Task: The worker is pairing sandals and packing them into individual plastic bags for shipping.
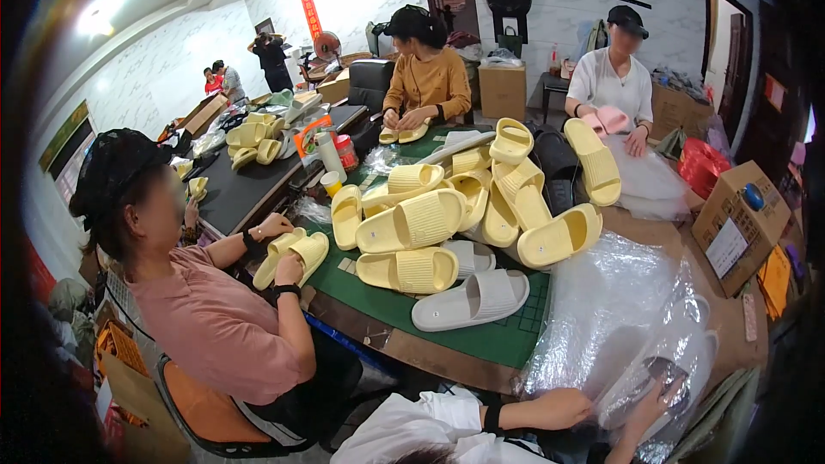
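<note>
At the lower right, my right hand [646,412] grips a pair of pale grey slippers [666,348] that lie in or under clear plastic. My left hand [563,408], with a black band at its wrist, is curled closed at the near edge of the clear plastic bag [615,388]. What its fingers pinch, if anything, is hidden. Flat clear bags [593,292] spread over the table just beyond. A grey slipper [471,301] rests on the green mat [378,302], beside a heap of yellow slippers [412,222].
To my left, a seated person in pink [223,318] handles yellow slippers [292,253]. Across the table, one in orange [434,77] holds slippers, and another in white [614,73] has a pink slipper [607,120]. A cardboard box [735,215] stands at the right. Black slippers [557,163] lie by the heap.
</note>
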A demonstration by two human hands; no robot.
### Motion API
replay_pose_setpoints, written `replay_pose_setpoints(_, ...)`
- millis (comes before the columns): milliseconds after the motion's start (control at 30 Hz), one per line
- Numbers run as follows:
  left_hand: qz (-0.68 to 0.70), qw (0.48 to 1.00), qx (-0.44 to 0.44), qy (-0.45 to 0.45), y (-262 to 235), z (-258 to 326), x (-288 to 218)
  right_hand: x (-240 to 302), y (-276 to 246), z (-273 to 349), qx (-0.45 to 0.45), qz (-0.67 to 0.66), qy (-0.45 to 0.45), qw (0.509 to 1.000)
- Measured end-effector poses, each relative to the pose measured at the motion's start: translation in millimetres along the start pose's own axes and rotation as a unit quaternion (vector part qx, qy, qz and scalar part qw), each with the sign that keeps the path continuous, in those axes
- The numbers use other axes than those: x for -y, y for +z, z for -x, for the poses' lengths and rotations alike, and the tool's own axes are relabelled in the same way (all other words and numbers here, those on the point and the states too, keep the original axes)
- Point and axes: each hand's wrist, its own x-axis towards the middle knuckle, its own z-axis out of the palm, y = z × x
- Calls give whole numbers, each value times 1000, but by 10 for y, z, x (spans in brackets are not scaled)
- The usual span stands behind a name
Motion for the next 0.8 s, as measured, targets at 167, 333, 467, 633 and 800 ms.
replay_pose_setpoints(167, 23, 992, 51, 113, 188, -33, 222, -68, 19, -144, -10, 69, -72, 995)
replay_pose_setpoints(333, 68, 986, 54, 142, 230, -123, 336, -96, 273, -297, -7, 80, -100, 992)
replay_pose_setpoints(467, 212, 976, 45, 10, 250, -98, 486, 278, 229, -211, 185, 166, -161, 955)
replay_pose_setpoints(633, 220, 975, 4, -34, 325, -106, 588, 413, 104, -7, 327, 254, -203, 888)
replay_pose_setpoints(800, 193, 980, 42, -27, 197, -111, 478, 183, 136, 166, 367, 274, -237, 857)
